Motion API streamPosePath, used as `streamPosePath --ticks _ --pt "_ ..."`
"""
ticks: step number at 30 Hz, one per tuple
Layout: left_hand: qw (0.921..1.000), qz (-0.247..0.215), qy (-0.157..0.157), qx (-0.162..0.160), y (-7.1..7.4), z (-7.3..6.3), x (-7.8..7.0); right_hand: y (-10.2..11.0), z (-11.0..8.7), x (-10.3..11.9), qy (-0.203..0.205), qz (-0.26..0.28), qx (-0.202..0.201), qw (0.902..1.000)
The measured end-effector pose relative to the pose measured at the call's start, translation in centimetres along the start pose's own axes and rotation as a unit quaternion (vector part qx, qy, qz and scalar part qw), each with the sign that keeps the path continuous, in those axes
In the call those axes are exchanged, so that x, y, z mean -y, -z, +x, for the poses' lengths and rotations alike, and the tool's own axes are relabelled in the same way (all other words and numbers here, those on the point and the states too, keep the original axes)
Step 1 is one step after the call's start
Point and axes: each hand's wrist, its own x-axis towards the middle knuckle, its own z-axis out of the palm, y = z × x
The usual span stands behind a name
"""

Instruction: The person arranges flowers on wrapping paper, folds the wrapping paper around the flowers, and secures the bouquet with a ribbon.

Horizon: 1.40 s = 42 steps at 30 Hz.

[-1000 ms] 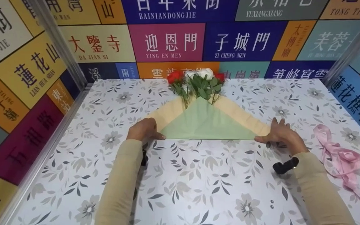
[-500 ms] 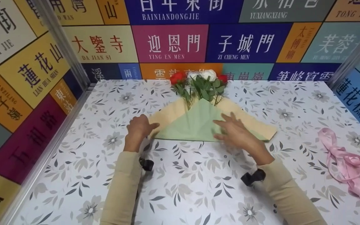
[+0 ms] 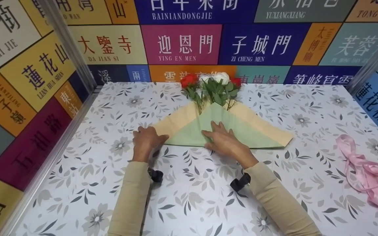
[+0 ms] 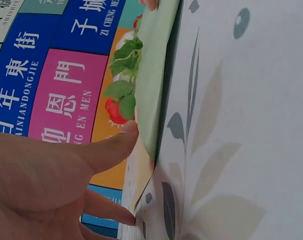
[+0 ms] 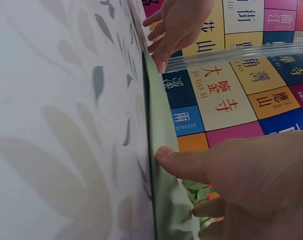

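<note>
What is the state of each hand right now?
Left hand: open, at the left end of the wrapping paper.
Right hand: open, spread over the wrapping paper.

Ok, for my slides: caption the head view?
Right hand on green paper, left hand at its corner, red and white flowers beyond, pink ribbon at right.

bright, soft shadows, dimmer wrist views
</note>
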Motion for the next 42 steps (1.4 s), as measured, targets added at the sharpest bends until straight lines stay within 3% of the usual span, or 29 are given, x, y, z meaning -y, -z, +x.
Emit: streamPosePath --ticks 4,8,15,19,24,27,30,32,34,35,37,38,40,42 --pt "0.9999 -0.009 -0.004 -0.01 0.0 0.3 -0.3 -0.5 0.2 0.0 0.001 0.011 0.008 0.9999" --pt "0.9952 -0.095 -0.014 -0.017 -0.1 0.8 -0.8 -0.4 0.1 -0.1 0.0 0.016 0.009 0.9998" --pt "0.968 -0.243 0.003 -0.062 -0.3 1.4 -1.2 -0.1 0.0 -0.3 -0.002 0.021 0.016 0.9997" --pt "0.9453 -0.314 -0.005 -0.087 0.2 1.4 -1.6 0.5 -0.3 -0.3 0.01 0.023 0.001 0.9997" --pt "0.9104 -0.393 -0.028 -0.125 1.1 0.7 -3.3 1.7 -0.7 -0.6 0.027 0.035 -0.029 0.9986" --pt "0.8843 -0.448 -0.054 -0.119 1.5 0.1 -4.7 2.8 -0.8 -0.8 0.025 0.041 -0.048 0.9977" --pt "0.8442 -0.519 -0.087 -0.1 1.4 -0.6 -6.1 4.1 -1.3 -1.0 0.016 0.056 -0.076 0.9954" --pt "0.8127 -0.567 -0.107 -0.081 1.0 -1.0 -6.9 5.0 -1.8 -1.1 0.01 0.068 -0.1 0.9926" --pt "0.7891 -0.598 -0.124 -0.064 0.5 -1.3 -7.6 5.9 -2.4 -1.1 0.002 0.084 -0.13 0.988" --pt "0.7818 -0.607 -0.132 -0.053 0.2 -1.5 -7.9 6.3 -2.7 -1.1 -0.002 0.092 -0.146 0.9851" --pt "0.7773 -0.611 -0.145 -0.029 -0.4 -1.7 -8.4 6.9 -3.2 -1.0 -0.005 0.109 -0.183 0.9771" --pt "0.7793 -0.607 -0.154 -0.017 -0.8 -1.8 -8.6 7.2 -3.5 -0.9 -0.003 0.117 -0.204 0.9719" --pt "0.7914 -0.587 -0.172 0.005 -1.5 -2.0 -9.0 7.5 -4.0 -0.5 0.011 0.129 -0.246 0.9605" --pt "0.8084 -0.556 -0.191 0.025 -2.1 -2.2 -9.3 7.6 -4.3 0.0 0.036 0.136 -0.286 0.9479"
